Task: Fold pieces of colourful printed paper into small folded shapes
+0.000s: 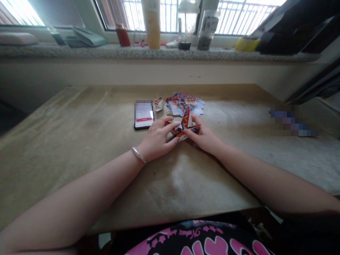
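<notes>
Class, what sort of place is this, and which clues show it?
Most likely a room at home: a paper-covered table under a barred window, a stone sill crowded with bottles, and a phone beside the folded printed paper held by the left hand and right hand.

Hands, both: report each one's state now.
Left hand: closed, pinching the folded red-and-white printed paper piece.
Right hand: closed on the same paper piece.
</notes>
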